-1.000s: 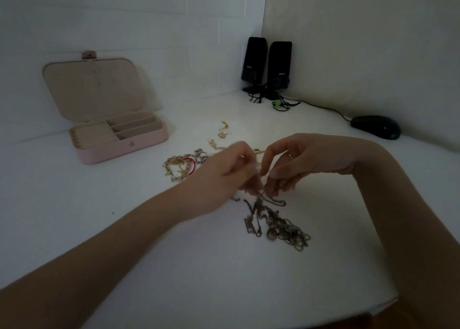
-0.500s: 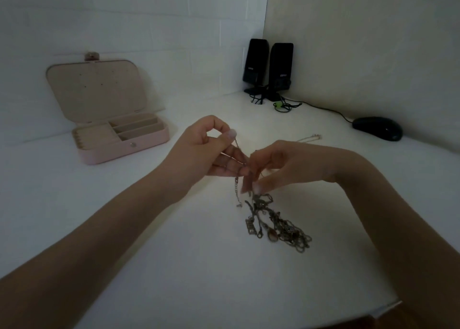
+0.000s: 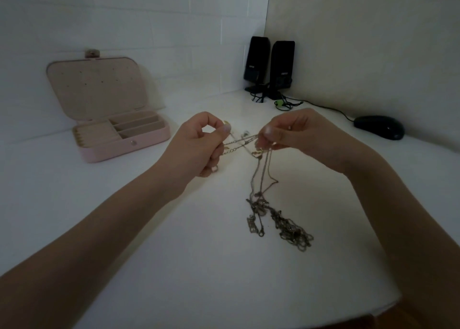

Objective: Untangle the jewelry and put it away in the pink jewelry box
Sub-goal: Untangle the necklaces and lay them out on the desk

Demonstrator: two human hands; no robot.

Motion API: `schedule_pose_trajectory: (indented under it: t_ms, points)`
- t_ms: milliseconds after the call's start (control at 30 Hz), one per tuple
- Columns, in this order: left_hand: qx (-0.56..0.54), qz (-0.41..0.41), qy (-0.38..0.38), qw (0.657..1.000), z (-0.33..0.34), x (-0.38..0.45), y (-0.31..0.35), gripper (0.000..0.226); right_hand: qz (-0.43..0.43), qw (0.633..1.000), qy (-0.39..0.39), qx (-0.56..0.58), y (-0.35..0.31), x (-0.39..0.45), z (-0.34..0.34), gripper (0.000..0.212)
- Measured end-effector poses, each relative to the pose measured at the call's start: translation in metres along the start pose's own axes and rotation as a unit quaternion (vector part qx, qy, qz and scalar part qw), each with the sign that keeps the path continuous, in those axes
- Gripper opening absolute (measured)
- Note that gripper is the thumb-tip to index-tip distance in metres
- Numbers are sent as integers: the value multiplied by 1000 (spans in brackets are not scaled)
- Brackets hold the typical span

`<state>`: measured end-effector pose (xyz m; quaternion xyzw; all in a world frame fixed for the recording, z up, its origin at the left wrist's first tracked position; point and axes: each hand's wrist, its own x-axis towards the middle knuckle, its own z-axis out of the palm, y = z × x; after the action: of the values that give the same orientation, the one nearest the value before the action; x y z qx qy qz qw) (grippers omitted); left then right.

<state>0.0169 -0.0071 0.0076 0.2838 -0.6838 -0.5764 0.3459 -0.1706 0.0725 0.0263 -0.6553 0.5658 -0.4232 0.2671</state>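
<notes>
My left hand (image 3: 199,144) and right hand (image 3: 296,132) each pinch a thin chain (image 3: 240,143) tight in the fingers, up over the desk (image 3: 174,241). The tangled jewelry (image 3: 278,219) hangs down onto it. The pink jewelry box (image 3: 119,134) sits open, far left.

We have one wide-angle view, worn on the head, looking forward and down across the white tabletop (image 3: 124,229) toward the far corner of the walls. It sits close above the forearms, which enter from the near left and near right. The two black upright speakers (image 3: 270,65) mark the far end.
</notes>
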Motion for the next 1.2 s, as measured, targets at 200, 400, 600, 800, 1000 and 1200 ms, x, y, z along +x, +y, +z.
schedule_pose_trajectory:
  t_ms: [200, 400, 600, 800, 1000, 1200]
  points:
    - [35, -20, -29, 999, -2, 2, 0, 20, -1, 993, 32, 115, 1, 2, -1, 24]
    - [84, 4, -103, 991, 5, -6, 4, 35, -13, 977, 13, 210, -5, 2, 5, 23]
    - [87, 35, -119, 988, 13, -7, -8, 9, -22, 972, -20, 234, -8, 0, 6, 21]
    - [-100, -44, -146, 983, 15, -4, -11, 9, -7, 976, -26, 218, -10, -4, 0, 41]
    - [-137, -47, -214, 966, 22, -10, -15, 22, -4, 979, -30, 203, -12, -4, 4, 40]
    - [-41, -34, -123, 991, 16, -8, -9, 19, 2, 973, 45, 225, -10, -4, -2, 32]
